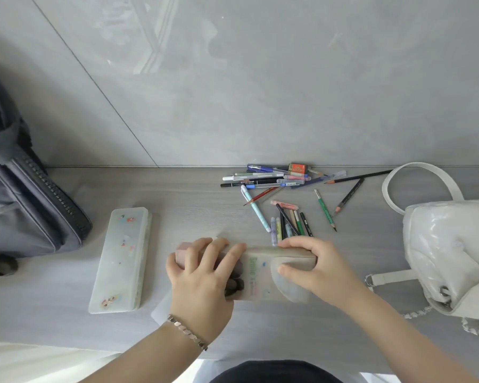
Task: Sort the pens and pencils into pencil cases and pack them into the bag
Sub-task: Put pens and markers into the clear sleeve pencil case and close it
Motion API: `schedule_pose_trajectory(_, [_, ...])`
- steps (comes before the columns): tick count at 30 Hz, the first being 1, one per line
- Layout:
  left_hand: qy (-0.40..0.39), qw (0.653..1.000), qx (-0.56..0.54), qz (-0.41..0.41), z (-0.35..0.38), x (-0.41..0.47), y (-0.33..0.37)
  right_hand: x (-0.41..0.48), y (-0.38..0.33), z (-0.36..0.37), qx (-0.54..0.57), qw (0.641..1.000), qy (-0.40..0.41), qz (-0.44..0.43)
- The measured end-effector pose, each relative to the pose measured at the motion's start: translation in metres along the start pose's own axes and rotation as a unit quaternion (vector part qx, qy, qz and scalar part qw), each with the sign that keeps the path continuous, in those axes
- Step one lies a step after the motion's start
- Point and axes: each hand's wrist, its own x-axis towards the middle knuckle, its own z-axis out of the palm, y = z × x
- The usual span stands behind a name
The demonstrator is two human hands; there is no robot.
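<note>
Both hands hold a frosted pencil case (257,272) lying flat on the grey table (67,313). The left hand (202,275) presses its left end, and the right hand (313,268) grips its right end. Left of this case lies a second, closed case (121,259) (with small stickers). Behind it sits a heap of pens and pencils (277,186). A white bag (451,252) sits to its right, and a grey bag (25,200) far left.
</note>
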Motion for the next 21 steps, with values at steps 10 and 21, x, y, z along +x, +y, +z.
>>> schedule_pose_trajectory(10, [-0.260,0.840,-0.337,-0.337,-0.004,0.016,-0.021,0.050,-0.035,0.019,-0.193,0.980,0.017,-0.038])
schedule_pose_trajectory(21, [-0.217,0.855,-0.066,-0.466,0.056,0.063,-0.092,0.036,-0.013,0.030,-0.212,0.975,-0.066,-0.007])
